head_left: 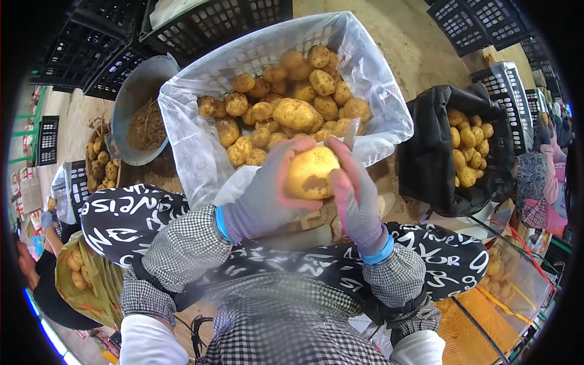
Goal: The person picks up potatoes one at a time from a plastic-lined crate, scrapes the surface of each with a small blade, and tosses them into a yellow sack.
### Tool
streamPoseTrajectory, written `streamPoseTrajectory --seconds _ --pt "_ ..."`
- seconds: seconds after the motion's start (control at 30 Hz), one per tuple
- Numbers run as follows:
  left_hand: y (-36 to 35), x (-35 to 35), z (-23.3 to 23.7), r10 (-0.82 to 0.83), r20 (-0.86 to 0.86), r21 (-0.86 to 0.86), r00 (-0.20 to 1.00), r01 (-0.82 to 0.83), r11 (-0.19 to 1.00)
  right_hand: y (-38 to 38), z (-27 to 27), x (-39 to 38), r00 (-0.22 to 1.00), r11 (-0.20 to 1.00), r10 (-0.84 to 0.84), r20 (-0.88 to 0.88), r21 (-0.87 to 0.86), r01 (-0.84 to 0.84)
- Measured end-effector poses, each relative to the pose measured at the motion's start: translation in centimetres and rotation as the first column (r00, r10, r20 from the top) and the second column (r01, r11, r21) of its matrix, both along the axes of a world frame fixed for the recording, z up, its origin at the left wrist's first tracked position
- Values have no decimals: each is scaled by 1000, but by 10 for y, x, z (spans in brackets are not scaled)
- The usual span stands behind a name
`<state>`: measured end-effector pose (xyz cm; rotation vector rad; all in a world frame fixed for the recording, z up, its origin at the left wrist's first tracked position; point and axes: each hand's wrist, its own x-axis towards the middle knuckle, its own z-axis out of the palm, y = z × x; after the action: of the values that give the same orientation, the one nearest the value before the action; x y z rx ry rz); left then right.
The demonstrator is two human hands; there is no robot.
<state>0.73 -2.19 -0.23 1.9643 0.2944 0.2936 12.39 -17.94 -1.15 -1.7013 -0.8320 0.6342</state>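
A large yellow potato (pixel 311 170) with a dark patch of soil on its lower side is held up in front of me. My left hand (pixel 267 185), in a grey and pink glove, is wrapped round its left side with the thumb beneath. My right hand (pixel 358 198), gloved the same way, presses its fingers against the right side. A thin pale strip (pixel 351 132) sticks up above the right fingers; I cannot tell whether that hand holds it. Just beyond both hands, a crate with a white plastic liner (pixel 380 79) contains many soil-marked potatoes (pixel 298 114).
Left of the crate stands a blue-grey bucket (pixel 125 121) with soil inside. A black-lined container (pixel 420 146) of smaller potatoes is on the right. Black crates (pixel 213 27) line the back. Another person (pixel 535 176) is at far right; a sack of potatoes (pixel 97 286) lies at left.
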Motion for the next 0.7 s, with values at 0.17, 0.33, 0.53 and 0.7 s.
streamPoseTrajectory --seconds 0.17,0.33,0.53,0.7 --pt "3 0 3 134 -121 -74 984 -143 987 -1 4 2 984 988 -127 -128 67 136" --pt "4 0 -3 175 -115 36 978 -172 985 6 17 -12 971 994 -94 -219 41 105" --pt "2 0 3 188 -153 143 970 -166 976 5 17 -17 981 995 -40 -188 -102 21" --pt "2 -2 -3 196 -147 177 969 -169 970 9 14 -26 994 994 -8 -112 -106 -4"
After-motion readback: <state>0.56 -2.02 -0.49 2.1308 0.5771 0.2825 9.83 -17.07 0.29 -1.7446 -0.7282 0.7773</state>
